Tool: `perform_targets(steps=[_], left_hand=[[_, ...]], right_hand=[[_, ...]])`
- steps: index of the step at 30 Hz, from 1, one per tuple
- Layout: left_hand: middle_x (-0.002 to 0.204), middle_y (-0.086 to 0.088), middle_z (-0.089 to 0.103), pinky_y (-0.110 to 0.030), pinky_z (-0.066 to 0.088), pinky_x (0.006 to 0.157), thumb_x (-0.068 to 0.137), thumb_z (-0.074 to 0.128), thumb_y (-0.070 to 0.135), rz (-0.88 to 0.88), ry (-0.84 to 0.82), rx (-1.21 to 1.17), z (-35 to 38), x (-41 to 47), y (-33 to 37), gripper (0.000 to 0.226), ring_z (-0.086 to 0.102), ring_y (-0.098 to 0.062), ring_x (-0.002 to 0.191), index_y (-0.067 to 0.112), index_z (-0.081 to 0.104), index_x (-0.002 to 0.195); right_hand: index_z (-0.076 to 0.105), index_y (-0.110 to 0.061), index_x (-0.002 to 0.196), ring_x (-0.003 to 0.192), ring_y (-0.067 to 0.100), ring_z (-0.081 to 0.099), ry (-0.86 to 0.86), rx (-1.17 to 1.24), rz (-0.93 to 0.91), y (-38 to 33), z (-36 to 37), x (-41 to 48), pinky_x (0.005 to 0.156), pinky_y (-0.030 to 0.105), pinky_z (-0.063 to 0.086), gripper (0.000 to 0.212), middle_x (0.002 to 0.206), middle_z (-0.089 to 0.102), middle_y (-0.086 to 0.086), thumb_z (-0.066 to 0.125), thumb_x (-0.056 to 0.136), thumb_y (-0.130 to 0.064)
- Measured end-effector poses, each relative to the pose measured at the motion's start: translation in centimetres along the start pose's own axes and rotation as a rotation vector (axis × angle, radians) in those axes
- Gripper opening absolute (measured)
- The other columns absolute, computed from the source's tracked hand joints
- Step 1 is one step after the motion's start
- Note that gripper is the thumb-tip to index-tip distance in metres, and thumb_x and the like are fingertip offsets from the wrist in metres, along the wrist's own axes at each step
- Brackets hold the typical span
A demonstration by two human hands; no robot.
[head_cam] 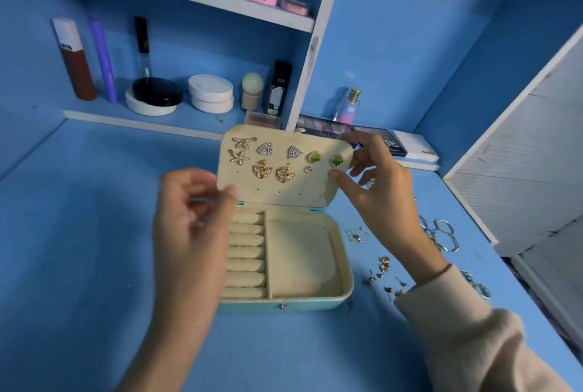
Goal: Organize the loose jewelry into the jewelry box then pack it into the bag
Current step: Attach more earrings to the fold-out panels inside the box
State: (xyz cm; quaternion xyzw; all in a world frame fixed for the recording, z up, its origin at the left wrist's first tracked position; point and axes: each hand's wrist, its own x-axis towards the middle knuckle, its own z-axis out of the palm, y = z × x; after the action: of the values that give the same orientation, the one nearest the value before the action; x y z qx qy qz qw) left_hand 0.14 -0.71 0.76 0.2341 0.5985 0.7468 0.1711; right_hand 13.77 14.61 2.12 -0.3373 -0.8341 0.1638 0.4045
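Observation:
The jewelry box lies open in the middle of the blue desk. Its cream lid stands upright with several earrings pinned to it. Ring rolls fill the box's left half and the right compartment holds nothing. My right hand holds the lid's right edge, thumb on the front near a small stud, index finger behind the top corner. My left hand hovers blurred at the lid's left edge, fingers loosely curled, nothing seen in them. Loose studs and hoops lie right of the box. No bag is in view.
Cosmetics stand on the low shelf behind the box: tubes, round compacts, a black bottle. Eyeshadow palettes and a perfume bottle sit at the back right. A white panel borders the desk on the right.

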Motion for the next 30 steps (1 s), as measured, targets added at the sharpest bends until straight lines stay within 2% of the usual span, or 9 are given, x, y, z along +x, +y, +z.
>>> perform_targets(steps=[2, 4, 7, 8, 11, 17, 21, 25, 30], left_hand=[[0.064, 0.004, 0.058, -0.012, 0.037, 0.046, 0.083, 0.065, 0.001, -0.254, -0.12, -0.219, 1.5, -2.3, 0.3, 0.02, 0.049, -0.002, 0.049, 0.02, 0.057, 0.082], [0.069, -0.001, 0.068, -0.015, 0.041, 0.043, 0.081, 0.059, -0.004, -0.516, -0.261, -0.385, 3.1, -3.9, 0.2, 0.018, 0.058, -0.006, 0.053, 0.013, 0.061, 0.088], [0.089, -0.004, 0.074, -0.02, 0.052, 0.059, 0.059, 0.069, 0.006, -0.742, -0.401, -0.561, 4.3, -5.1, 0.2, 0.045, 0.068, -0.01, 0.071, 0.012, 0.065, 0.103], [0.091, -0.004, 0.074, -0.022, 0.052, 0.064, 0.059, 0.068, 0.008, -0.789, -0.405, -0.589, 4.5, -5.3, 0.2, 0.047, 0.069, -0.01, 0.072, 0.013, 0.066, 0.106], [0.089, -0.004, 0.072, -0.022, 0.049, 0.065, 0.083, 0.055, 0.004, -0.896, -0.377, -0.647, 5.1, -5.1, 0.6, 0.029, 0.066, -0.012, 0.071, 0.01, 0.067, 0.109], [0.09, -0.003, 0.069, -0.02, 0.047, 0.06, 0.087, 0.053, 0.003, -0.935, -0.356, -0.678, 5.5, -5.4, 0.7, 0.027, 0.059, -0.011, 0.066, 0.009, 0.069, 0.108], [0.087, -0.003, 0.067, -0.019, 0.046, 0.057, 0.085, 0.054, 0.002, -0.917, -0.339, -0.682, 5.4, -5.8, 0.5, 0.023, 0.057, -0.011, 0.063, 0.012, 0.07, 0.098], [0.073, 0.002, 0.064, -0.019, 0.044, 0.056, 0.082, 0.058, 0.001, -0.873, -0.352, -0.662, 5.4, -6.0, 0.5, 0.026, 0.054, -0.008, 0.057, 0.017, 0.072, 0.068], [0.066, 0.008, 0.054, -0.018, 0.035, 0.053, 0.066, 0.068, 0.014, -0.81, -0.372, -0.645, 5.4, -6.0, 0.8, 0.007, 0.042, -0.006, 0.056, 0.02, 0.072, 0.065]], right_hand=[[0.055, -0.024, 0.106, 0.067, 0.013, 0.053, 0.0, 0.025, -0.035, -0.1, -0.3, -0.3, 0.063, 0.016, 0.046, 0.04, 0.075, 0.059, -0.005, 0.071, 0.077, -0.003], [0.054, -0.024, 0.104, 0.067, 0.011, 0.054, 0.001, 0.051, -0.069, -0.1, -0.6, -0.8, 0.064, 0.012, 0.046, 0.041, 0.075, 0.058, -0.008, 0.071, 0.076, 0.0], [0.055, -0.016, 0.11, 0.067, 0.013, 0.056, -0.013, 0.038, -0.115, -0.1, -1.1, -1.8, 0.068, 0.023, 0.05, 0.039, 0.076, 0.058, -0.003, 0.071, 0.077, -0.002], [0.055, -0.015, 0.112, 0.068, 0.013, 0.057, -0.017, 0.018, -0.132, 0.0, -1.3, -2.2, 0.069, 0.026, 0.05, 0.041, 0.077, 0.059, -0.003, 0.072, 0.077, -0.003], [0.05, -0.019, 0.116, 0.069, 0.012, 0.056, -0.02, -0.042, -0.204, 0.2, -1.5, -3.1, 0.072, 0.025, 0.049, 0.048, 0.081, 0.059, -0.005, 0.073, 0.078, -0.004], [0.045, -0.018, 0.12, 0.072, 0.01, 0.051, -0.019, -0.138, -0.341, 0.9, -1.6, -4.7, 0.073, 0.014, 0.044, 0.049, 0.082, 0.057, 0.001, 0.068, 0.079, -0.003], [0.044, -0.015, 0.12, 0.074, 0.009, 0.049, -0.004, -0.158, -0.414, 1.2, -1.5, -5.4, 0.068, 0.023, 0.045, 0.038, 0.08, 0.057, 0.005, 0.06, 0.085, -0.01], [0.045, -0.011, 0.119, 0.077, 0.012, 0.05, 0.008, -0.192, -0.47, 1.4, -1.3, -5.8, 0.067, 0.026, 0.045, 0.032, 0.081, 0.057, 0.008, 0.053, 0.088, -0.013], [0.045, -0.009, 0.12, 0.078, 0.017, 0.05, -0.005, -0.219, -0.521, 1.7, -1.2, -5.8, 0.064, 0.03, 0.045, 0.033, 0.089, 0.053, 0.005, 0.054, 0.088, -0.012]])
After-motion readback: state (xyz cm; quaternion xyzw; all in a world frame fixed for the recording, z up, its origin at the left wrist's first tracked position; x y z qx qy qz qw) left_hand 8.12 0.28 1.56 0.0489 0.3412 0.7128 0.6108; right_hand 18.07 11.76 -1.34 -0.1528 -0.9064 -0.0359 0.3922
